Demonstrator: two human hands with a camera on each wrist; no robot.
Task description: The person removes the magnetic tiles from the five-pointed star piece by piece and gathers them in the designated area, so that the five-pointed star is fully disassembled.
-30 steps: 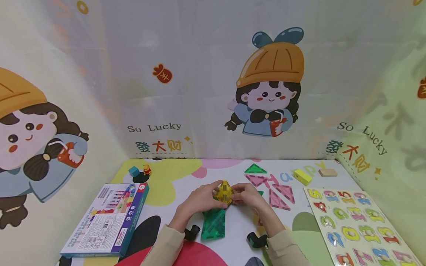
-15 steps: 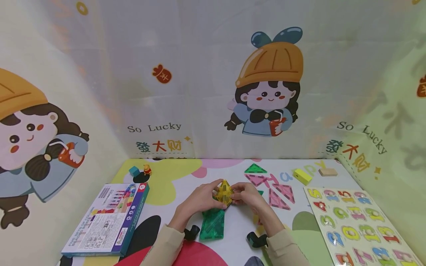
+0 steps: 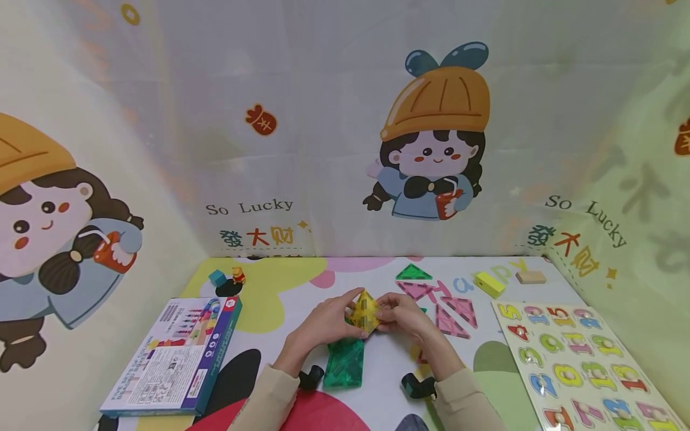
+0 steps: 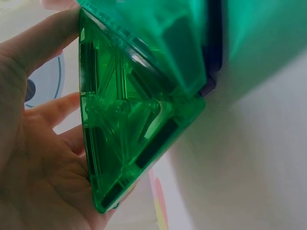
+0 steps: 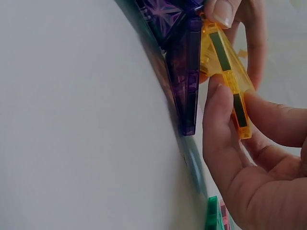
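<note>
Behind, "So Lucky" (image 3: 250, 207); right hand (image 3: 405, 315) pinches yellow tile (image 5: 231, 80)

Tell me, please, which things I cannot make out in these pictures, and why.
Left hand: in the left wrist view, some finger ends are hidden behind the green triangular tile.
Purple piece: its top is cut off by the right wrist view's upper edge.
Box: in the head view, its fine print is too small to read.
Number board: the head view's lower edge cuts off its near end.
</note>
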